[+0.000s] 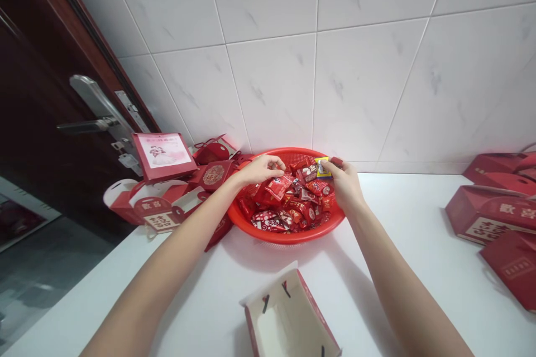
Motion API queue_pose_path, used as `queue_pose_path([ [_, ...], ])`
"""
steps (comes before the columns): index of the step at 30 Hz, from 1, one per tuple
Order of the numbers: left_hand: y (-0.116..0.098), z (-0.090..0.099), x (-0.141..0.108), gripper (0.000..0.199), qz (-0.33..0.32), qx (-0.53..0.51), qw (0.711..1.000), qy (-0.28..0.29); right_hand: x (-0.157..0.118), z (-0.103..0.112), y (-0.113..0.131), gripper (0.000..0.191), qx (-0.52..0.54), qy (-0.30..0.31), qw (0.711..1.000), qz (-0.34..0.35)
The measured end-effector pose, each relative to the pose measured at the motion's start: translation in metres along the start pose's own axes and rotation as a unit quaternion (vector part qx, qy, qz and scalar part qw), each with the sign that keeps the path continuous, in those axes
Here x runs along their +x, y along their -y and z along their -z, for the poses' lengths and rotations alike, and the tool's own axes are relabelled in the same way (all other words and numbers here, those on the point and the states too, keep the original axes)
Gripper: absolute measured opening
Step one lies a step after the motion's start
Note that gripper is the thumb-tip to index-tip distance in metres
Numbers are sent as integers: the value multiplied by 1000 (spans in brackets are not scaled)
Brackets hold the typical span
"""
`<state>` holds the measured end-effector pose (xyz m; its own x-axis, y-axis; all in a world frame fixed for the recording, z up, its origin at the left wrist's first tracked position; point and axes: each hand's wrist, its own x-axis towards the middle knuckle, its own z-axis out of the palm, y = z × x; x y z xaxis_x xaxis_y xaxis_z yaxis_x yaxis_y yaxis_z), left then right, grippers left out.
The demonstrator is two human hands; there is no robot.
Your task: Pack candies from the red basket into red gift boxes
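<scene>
A red plastic basket (288,239) full of small wrapped candies (304,209) stands against the tiled wall. Over its left side, my left hand (260,169) has its fingers curled, with a red candy packet (278,186) at the fingertips. My right hand (347,181) is at the basket's right rim, closed on a small yellow candy packet (322,167); a dark red wrapper (336,162) shows by its fingers. In front of the basket, an open red gift box (288,312) with a pale inside stands on the white table, touched by neither hand.
Several red gift boxes (157,209) are piled left of the basket, one with a pink picture lid (164,150). More red boxes (494,212) stand at the right of the white table (397,223). A dark door with a metal handle (90,124) is at the left.
</scene>
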<state>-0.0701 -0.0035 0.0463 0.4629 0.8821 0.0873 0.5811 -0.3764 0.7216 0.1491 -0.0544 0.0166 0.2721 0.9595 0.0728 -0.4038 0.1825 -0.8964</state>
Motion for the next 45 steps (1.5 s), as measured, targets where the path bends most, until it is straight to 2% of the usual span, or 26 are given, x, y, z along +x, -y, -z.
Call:
queue_pose_path([
  [7,1,-6,-2,20,17,47,996,-74,-3,0,2,33,-21,13,1000,-19],
  [11,3,-7,-3,22,20,55,993,-100,-6,-1,4,30,-57,68,996,-22],
  [17,8,-10,-6,26,30,94,994,-54,-9,0,6,30,-92,107,990,-26],
  [23,6,-13,-10,25,49,183,982,12,-10,-2,8,30,-117,112,986,-32],
  [26,4,-14,-12,25,27,236,971,-12,-10,-3,7,29,-127,104,986,-29],
  [29,-3,-14,-15,26,-46,233,971,-41,-10,-3,7,29,-143,106,984,-24],
  [30,-6,-15,-16,25,-65,211,975,-21,-10,-3,6,29,-147,107,983,-23],
  [32,-13,-17,-21,21,-73,164,981,79,-10,-3,6,30,-155,104,982,-28],
  [34,-21,-22,-27,14,-55,181,962,195,-10,-2,6,31,-159,99,982,-33],
  [36,-28,-28,-34,16,-30,264,930,253,-9,-1,5,31,-160,101,981,-34],
  [38,-33,-34,-39,22,-6,340,905,257,-8,-1,4,30,-159,108,981,-28],
  [40,-33,-37,-42,20,18,358,897,257,-8,-2,4,30,-166,109,980,-24],
  [42,-30,-36,-42,7,29,345,904,251,-10,-3,5,29,-179,102,978,-23],
  [45,-23,-30,-39,15,20,324,923,208,-13,-5,8,27,-198,93,976,-24],
])
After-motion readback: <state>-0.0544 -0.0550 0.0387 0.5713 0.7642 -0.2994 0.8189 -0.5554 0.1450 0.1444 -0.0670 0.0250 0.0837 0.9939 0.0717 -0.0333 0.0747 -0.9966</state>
